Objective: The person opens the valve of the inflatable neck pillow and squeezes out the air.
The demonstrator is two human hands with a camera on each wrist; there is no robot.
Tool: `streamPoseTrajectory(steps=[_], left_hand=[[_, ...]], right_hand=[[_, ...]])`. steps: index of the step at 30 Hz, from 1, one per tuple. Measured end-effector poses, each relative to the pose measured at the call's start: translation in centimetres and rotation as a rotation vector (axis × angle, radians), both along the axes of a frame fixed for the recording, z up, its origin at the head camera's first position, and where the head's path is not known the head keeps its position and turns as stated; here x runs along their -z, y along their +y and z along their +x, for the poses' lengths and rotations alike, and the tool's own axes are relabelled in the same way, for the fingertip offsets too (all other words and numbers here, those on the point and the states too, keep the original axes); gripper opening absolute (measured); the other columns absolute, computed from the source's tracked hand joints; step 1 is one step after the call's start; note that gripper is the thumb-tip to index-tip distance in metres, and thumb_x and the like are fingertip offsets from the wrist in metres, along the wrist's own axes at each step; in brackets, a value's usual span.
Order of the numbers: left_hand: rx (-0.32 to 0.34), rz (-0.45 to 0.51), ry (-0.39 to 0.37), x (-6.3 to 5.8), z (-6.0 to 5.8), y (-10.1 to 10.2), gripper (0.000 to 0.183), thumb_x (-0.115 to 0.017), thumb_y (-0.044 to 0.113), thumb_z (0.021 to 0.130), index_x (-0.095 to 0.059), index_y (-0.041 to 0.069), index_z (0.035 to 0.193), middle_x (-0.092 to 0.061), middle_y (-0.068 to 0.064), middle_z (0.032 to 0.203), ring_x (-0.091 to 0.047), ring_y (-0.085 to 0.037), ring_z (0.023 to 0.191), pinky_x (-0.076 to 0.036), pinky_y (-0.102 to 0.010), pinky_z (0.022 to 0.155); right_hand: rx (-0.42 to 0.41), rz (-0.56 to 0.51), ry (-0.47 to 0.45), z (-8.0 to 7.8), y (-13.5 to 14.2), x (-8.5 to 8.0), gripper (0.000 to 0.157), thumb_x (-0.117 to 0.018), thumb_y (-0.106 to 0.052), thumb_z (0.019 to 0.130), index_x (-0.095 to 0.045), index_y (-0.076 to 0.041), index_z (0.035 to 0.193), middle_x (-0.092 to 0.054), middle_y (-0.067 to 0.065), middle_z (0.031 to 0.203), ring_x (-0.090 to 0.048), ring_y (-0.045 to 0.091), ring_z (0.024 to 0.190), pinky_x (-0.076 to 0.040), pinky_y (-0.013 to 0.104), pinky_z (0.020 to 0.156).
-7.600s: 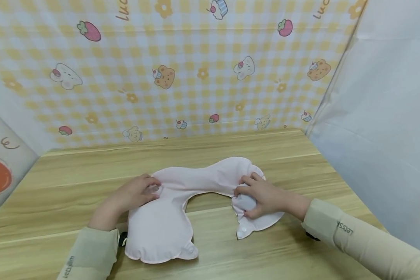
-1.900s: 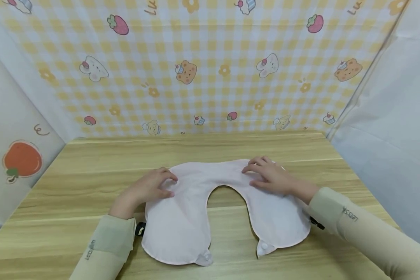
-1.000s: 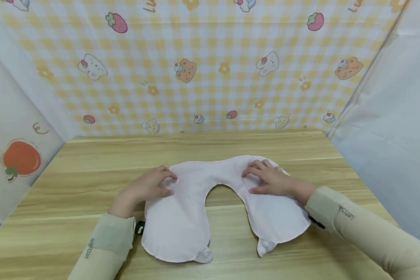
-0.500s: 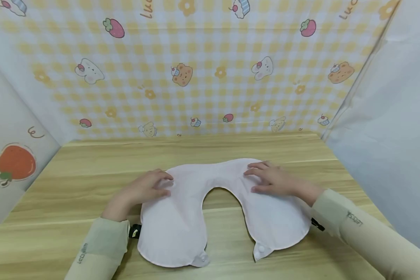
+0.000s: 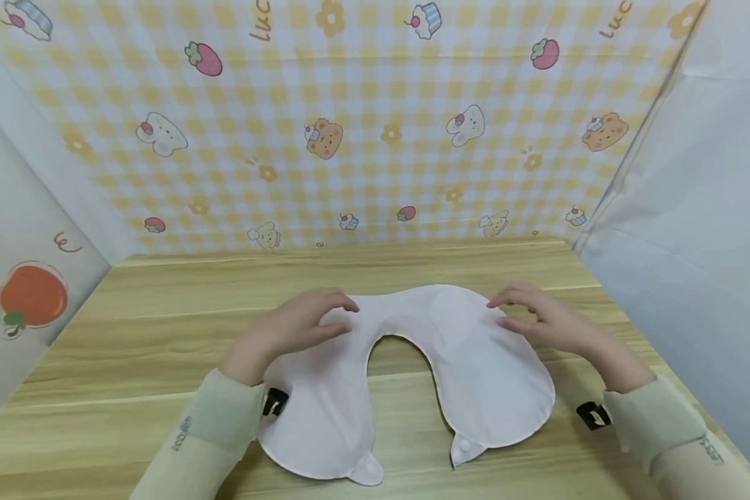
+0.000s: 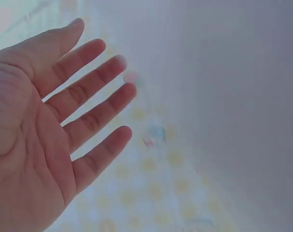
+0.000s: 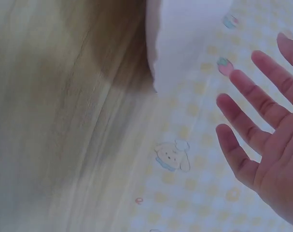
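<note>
A pale-pink, softly creased, U-shaped cushion (image 5: pixel 496 385) lies lower centre on the wood-grained desk (image 5: pixel 131 347). Left hand (image 5: pixel 300 323) and right hand (image 5: pixel 553 323) have fingers spread wide.

I see a plain pale pink neck pillow (image 5: pixel 406 312), a yellowish wood-grain table (image 5: pixel 194 298), beige sleeves (image 5: pixel 190 469) with dark lettering (image 5: pixel 182 433), and a yellow-and-white checked backdrop (image 5: pixel 362 76) printed with pink strawberries (image 5: pixel 207 61) and orange flowers (image 5: pixel 391 133).
</note>
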State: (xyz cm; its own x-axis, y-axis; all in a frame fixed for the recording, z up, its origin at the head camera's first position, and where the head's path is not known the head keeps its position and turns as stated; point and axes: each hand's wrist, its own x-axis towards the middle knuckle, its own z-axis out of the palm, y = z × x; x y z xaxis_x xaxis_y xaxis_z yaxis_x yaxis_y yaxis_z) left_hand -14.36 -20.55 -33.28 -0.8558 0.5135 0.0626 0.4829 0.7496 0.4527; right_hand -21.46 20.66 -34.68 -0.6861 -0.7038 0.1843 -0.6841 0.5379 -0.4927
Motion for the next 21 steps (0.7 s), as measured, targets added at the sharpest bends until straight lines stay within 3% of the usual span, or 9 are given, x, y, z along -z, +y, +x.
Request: streamPoseTrajectory(steps=[3, 7, 11, 13, 16, 21], left_hand=[[0.057, -0.013, -0.013, -1.0, -0.6, 2.0, 0.030, -0.063, 0.022, 0.098, -0.066, 0.009, 0.125, -0.064, -0.002, 0.127, -0.058, -0.024, 0.124, -0.045, -0.043, 0.107], [0.149, -0.069, -0.003, -3.0, -1.0, 4.2, 0.029, -0.064, 0.022, 0.097, -0.066, 0.010, 0.124, -0.065, -0.002, 0.126, -0.060, -0.022, 0.121, -0.047, -0.039, 0.105], [0.219, -0.147, -0.001, -4.9, -1.5, 6.6, 0.029, -0.064, 0.023, 0.098, -0.066, 0.010, 0.124, -0.065, -0.003, 0.127, -0.061, -0.020, 0.120, -0.048, -0.036, 0.104], [0.234, -0.172, -0.022, -5.2, -2.0, 7.9, 0.030, -0.064, 0.023, 0.098, -0.065, 0.011, 0.125, -0.064, -0.003, 0.129, -0.060, -0.019, 0.121, -0.048, -0.036, 0.104], [0.261, -0.207, -0.053, -4.6, -2.7, 9.8, 0.031, -0.064, 0.024, 0.098, -0.066, 0.012, 0.126, -0.065, -0.003, 0.129, -0.060, -0.019, 0.121, -0.047, -0.035, 0.105], [0.311, -0.202, -0.111, -2.1, -3.8, 12.0, 0.026, -0.065, 0.022, 0.097, -0.068, 0.012, 0.121, -0.067, 0.000, 0.123, -0.061, -0.018, 0.117, -0.046, -0.030, 0.104]], right_hand=[[0.065, -0.015, -0.065, 0.6, 0.6, -0.2, 0.021, -0.064, -0.016, 0.097, -0.068, -0.011, 0.117, -0.067, 0.004, 0.114, -0.058, 0.022, 0.104, -0.050, 0.049, 0.082], [0.110, -0.014, -0.080, 1.2, 0.9, -0.2, 0.020, -0.064, -0.018, 0.097, -0.069, -0.012, 0.116, -0.070, 0.003, 0.110, -0.058, 0.010, 0.096, -0.052, 0.041, 0.079], [0.092, -0.026, -0.093, 1.5, 0.6, 0.1, 0.018, -0.065, -0.018, 0.097, -0.070, -0.014, 0.113, -0.070, 0.001, 0.109, -0.057, 0.002, 0.092, -0.051, 0.032, 0.075], [0.065, -0.043, -0.109, 1.6, 0.5, 0.2, 0.017, -0.066, -0.017, 0.096, -0.069, -0.014, 0.112, -0.070, 0.001, 0.109, -0.057, 0.002, 0.092, -0.051, 0.028, 0.073], [0.008, -0.065, -0.148, 1.6, 0.3, 0.4, 0.015, -0.066, -0.015, 0.096, -0.069, -0.012, 0.110, -0.069, 0.000, 0.106, -0.057, 0.004, 0.090, -0.053, 0.026, 0.069], [-0.045, -0.053, -0.174, 1.6, 0.3, 0.8, 0.012, -0.068, -0.015, 0.095, -0.070, -0.013, 0.107, -0.068, -0.008, 0.097, -0.057, 0.004, 0.084, -0.052, 0.025, 0.065]])
